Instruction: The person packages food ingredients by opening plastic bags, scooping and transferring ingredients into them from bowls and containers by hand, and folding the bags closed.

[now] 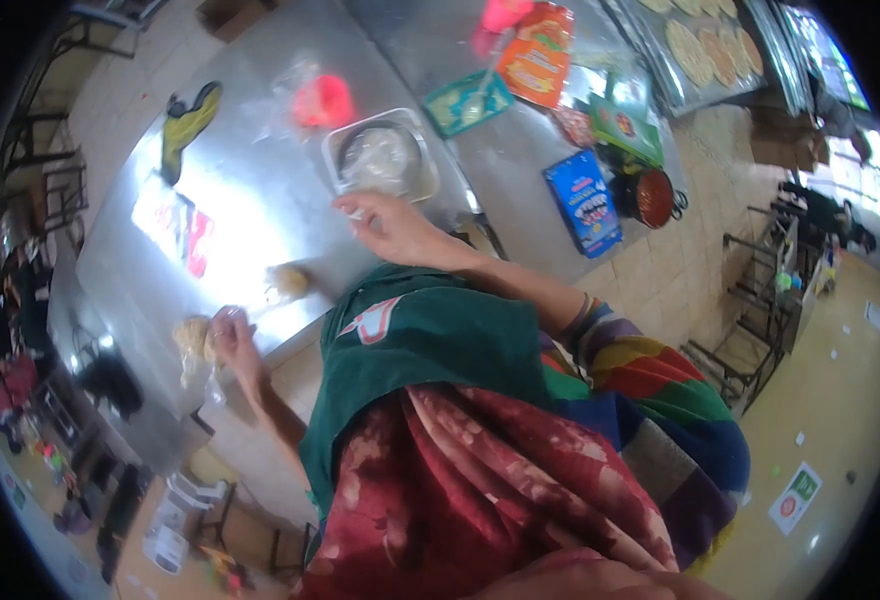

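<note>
My right hand reaches to the near edge of a metal tray, its fingers pinched on a small whitish bit that I cannot make out. Clear plastic with something pale inside lies in that tray. By the table's near edge, my left hand has its fingers curled together; what they hold is blurred. Right beside it, touching or nearly so, is a clear plastic bag with tan contents. A small round yellowish lump sits on the steel table between my hands.
A pink object, a yellow-and-black cloth-like item and a red-and-white packet lie on the table. Farther right are a teal container, an orange packet, a blue packet, a reddish-brown pan and a tray of flatbreads.
</note>
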The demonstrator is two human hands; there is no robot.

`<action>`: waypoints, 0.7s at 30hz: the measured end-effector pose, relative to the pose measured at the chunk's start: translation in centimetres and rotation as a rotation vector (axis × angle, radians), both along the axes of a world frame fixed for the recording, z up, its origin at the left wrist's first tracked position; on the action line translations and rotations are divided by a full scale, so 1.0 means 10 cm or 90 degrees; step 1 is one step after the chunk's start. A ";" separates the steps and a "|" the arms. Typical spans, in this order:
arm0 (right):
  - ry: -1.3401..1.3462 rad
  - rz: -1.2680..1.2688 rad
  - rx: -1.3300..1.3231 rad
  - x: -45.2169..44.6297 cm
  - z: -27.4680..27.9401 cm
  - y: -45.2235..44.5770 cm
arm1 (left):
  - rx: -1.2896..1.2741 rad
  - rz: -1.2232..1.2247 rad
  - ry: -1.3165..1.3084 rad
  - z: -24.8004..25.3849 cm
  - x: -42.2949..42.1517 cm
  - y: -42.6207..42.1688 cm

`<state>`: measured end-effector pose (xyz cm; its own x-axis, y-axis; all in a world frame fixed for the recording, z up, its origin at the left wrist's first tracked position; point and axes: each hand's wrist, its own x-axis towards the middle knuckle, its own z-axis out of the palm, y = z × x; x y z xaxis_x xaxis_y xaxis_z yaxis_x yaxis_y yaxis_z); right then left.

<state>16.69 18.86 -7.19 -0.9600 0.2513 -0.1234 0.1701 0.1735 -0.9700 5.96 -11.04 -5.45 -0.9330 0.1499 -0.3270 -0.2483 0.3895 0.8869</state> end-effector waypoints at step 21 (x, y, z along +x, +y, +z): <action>-0.246 0.098 -0.425 -1.22 0.48 -1.65 | 0.085 -0.375 0.289 -0.65 -0.67 -0.20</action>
<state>4.53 2.36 -2.43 -0.8361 -0.1262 -0.5339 0.5384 -0.3761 -0.7541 -0.78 -13.02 -11.99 -0.7250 0.6770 0.1268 0.3689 0.2262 0.9015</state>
